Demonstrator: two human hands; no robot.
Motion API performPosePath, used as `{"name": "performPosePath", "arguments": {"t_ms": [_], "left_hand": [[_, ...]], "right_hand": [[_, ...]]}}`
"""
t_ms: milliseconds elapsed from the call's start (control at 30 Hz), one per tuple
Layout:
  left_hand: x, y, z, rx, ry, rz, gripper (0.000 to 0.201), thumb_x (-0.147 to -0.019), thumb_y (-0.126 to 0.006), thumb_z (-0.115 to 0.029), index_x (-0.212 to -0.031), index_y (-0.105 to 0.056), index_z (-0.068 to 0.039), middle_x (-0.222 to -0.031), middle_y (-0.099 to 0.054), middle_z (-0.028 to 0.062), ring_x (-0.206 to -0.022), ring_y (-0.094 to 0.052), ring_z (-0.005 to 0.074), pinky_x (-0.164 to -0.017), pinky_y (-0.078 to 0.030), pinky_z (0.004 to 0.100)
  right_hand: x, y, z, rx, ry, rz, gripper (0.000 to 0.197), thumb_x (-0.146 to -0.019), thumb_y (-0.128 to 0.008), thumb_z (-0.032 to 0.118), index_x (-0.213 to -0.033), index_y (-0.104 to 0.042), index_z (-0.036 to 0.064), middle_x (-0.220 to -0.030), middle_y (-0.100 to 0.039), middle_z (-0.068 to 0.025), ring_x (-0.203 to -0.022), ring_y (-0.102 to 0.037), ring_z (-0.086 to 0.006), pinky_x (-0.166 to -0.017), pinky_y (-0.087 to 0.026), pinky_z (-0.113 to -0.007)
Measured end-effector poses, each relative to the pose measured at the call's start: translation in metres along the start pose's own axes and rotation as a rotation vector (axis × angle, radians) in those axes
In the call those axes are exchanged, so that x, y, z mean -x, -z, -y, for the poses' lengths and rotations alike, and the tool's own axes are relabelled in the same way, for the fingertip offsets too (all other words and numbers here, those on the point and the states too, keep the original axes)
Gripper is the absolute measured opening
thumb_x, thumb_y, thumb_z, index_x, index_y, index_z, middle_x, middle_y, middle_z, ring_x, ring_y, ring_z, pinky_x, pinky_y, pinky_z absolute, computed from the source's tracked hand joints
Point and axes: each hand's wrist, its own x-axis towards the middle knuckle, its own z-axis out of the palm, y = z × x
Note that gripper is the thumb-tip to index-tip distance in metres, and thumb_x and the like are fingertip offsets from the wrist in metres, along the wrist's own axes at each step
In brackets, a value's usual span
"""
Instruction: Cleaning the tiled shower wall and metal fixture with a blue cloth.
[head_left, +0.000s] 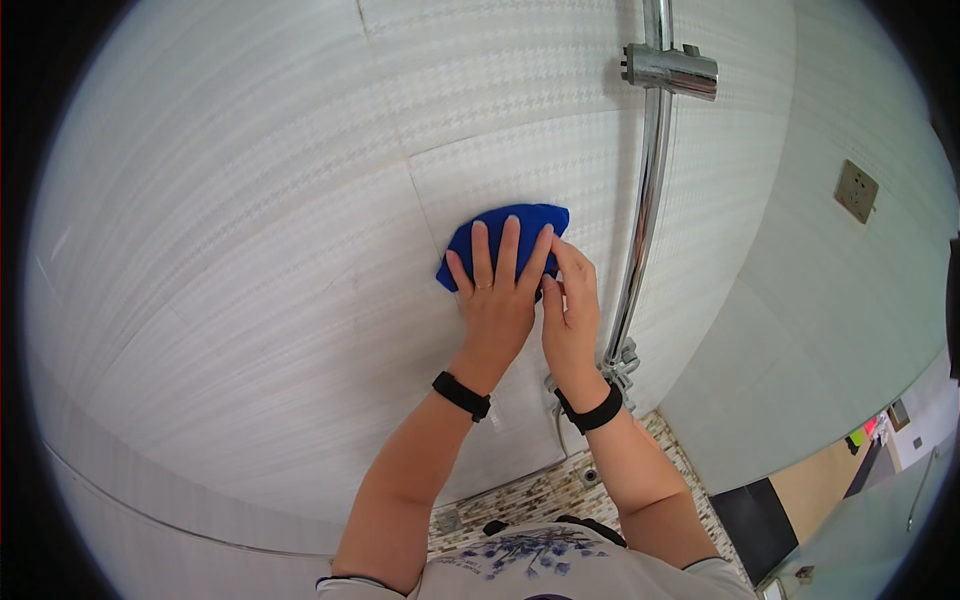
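A blue cloth [535, 215] is spread against the white patterned tile wall [300, 250]. My left hand [500, 290] lies flat on it with the fingers spread, pressing it to the tiles. At the cloth's right edge, my right hand [572, 315] has its fingers bent and its thumb drawn in, and it appears to pinch the edge there. Its fingertips meet the left hand's index finger, so part of that grip is hidden. Each wrist carries a black band.
To the right, a chrome shower rail [648, 190] with a sliding holder [675, 72] runs down to a mixer tap [622, 365]. A wall socket [857, 191] is on the side wall. Below are the mosaic floor [520, 495] and a drain [590, 476].
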Motion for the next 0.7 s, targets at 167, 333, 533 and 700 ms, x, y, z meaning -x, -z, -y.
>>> {"name": "performPosePath", "arguments": {"t_ms": [167, 333, 533, 700], "left_hand": [[0.028, -0.013, -0.011, -0.093, -0.087, 0.071, 0.046, -0.085, -0.054, -0.02, -0.13, -0.049, -0.027, -0.139, -0.035, 0.0125, -0.132, -0.023, 0.0425, -0.104, -0.008, 0.0626], [0.092, -0.032, -0.029, -0.15, -0.186, 0.179, 0.052, -0.083, -0.056, -0.023, -0.132, -0.045, -0.033, -0.133, -0.037, 0.008, -0.131, -0.022, 0.0402, -0.103, -0.01, 0.0627], [0.134, -0.041, -0.041, -0.184, -0.255, 0.261, 0.055, -0.083, -0.057, -0.024, -0.135, -0.042, -0.034, -0.142, -0.029, 0.0061, -0.136, -0.015, 0.037, -0.106, -0.006, 0.0598], [0.125, -0.036, -0.045, -0.071, -0.166, 0.271, 0.059, -0.085, -0.051, -0.014, -0.139, -0.037, -0.034, -0.148, -0.023, 0.0024, -0.138, -0.014, 0.0308, -0.109, -0.003, 0.0556]], "right_hand": [[0.019, 0.005, -0.027, 0.026, -0.029, 0.013, 0.04, -0.088, -0.041, -0.005, -0.127, -0.047, 0.003, -0.123, -0.044, -0.0169, -0.11, -0.049, -0.0306, -0.091, -0.042, -0.034], [0.07, 0.012, -0.074, 0.083, -0.09, -0.005, 0.044, -0.086, -0.04, -0.011, -0.127, -0.047, 0.0026, -0.124, -0.043, -0.0173, -0.109, -0.049, -0.0307, -0.082, -0.047, -0.032], [0.106, 0.026, -0.096, 0.111, -0.227, 0.068, 0.045, -0.086, -0.041, -0.011, -0.128, -0.046, 0.0024, -0.124, -0.043, -0.0173, -0.107, -0.05, -0.0305, -0.082, -0.046, -0.033], [0.099, 0.031, -0.089, 0.033, -0.266, 0.094, 0.044, -0.087, -0.042, -0.009, -0.13, -0.045, 0.0012, -0.123, -0.042, -0.0172, -0.1, -0.05, -0.0275, -0.081, -0.044, -0.032]]}}
